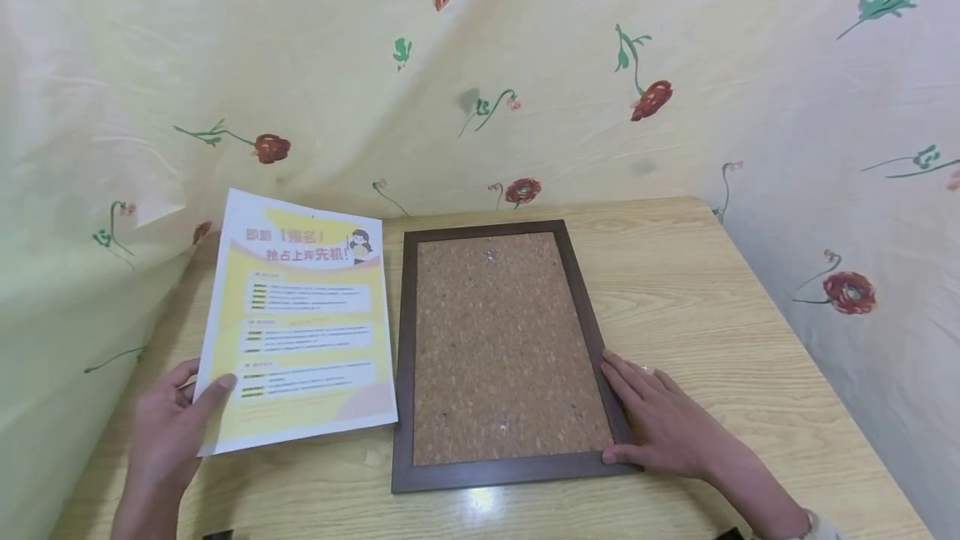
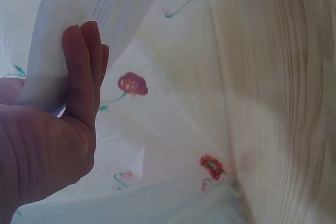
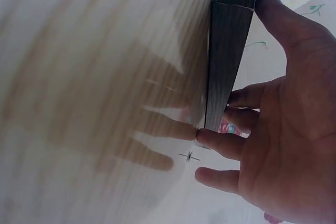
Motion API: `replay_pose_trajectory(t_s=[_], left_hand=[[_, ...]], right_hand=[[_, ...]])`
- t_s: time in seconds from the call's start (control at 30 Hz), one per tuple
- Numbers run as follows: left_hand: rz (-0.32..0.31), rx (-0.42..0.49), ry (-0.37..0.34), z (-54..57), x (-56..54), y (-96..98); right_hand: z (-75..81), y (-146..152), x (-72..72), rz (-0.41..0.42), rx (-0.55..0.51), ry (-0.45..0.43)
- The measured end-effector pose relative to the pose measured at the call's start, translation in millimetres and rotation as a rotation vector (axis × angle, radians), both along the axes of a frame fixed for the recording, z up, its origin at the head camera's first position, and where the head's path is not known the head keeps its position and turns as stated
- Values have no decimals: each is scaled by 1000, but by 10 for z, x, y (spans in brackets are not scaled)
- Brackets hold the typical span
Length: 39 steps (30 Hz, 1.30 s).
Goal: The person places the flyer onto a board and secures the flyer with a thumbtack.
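My left hand [image 1: 168,432] pinches the lower left corner of the printed flyer [image 1: 300,319], thumb on top and fingers under, so the sheet lifts a little from the table [image 1: 712,290] and I can carry it flat. My right hand [image 1: 660,423] lies with straight fingers against the lower right side of the cork board [image 1: 498,348], so that the frame does not slide. The flyer's right edge is just beside the frame. Beyond both hands hangs the flowered cloth [image 1: 525,65], closing the table's far and side edges.
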State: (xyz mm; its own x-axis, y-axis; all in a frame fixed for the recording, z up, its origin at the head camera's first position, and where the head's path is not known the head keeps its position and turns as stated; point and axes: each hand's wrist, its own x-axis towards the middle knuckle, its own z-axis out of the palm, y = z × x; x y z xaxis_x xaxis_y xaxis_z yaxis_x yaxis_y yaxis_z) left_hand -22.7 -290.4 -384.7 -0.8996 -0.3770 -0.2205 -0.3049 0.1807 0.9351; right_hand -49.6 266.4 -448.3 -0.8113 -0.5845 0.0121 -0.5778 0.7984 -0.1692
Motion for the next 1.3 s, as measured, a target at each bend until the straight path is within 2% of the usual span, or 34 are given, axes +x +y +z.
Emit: replay_pose_trajectory(t_s=[0.1, 0.43, 0.63, 1.3], left_hand=[[-26, 17, 30, -7, -32, 66], [-64, 222, 109, 19, -107, 249], [-75, 302, 88, 34, -149, 342], [-140, 373, 55, 73, -212, 620]], right_hand=[[6, -1, 3, -8, -4, -16], [8, 3, 8, -13, -3, -39], [5, 3, 6, -12, -19, -41], [6, -8, 7, -11, -4, -43]])
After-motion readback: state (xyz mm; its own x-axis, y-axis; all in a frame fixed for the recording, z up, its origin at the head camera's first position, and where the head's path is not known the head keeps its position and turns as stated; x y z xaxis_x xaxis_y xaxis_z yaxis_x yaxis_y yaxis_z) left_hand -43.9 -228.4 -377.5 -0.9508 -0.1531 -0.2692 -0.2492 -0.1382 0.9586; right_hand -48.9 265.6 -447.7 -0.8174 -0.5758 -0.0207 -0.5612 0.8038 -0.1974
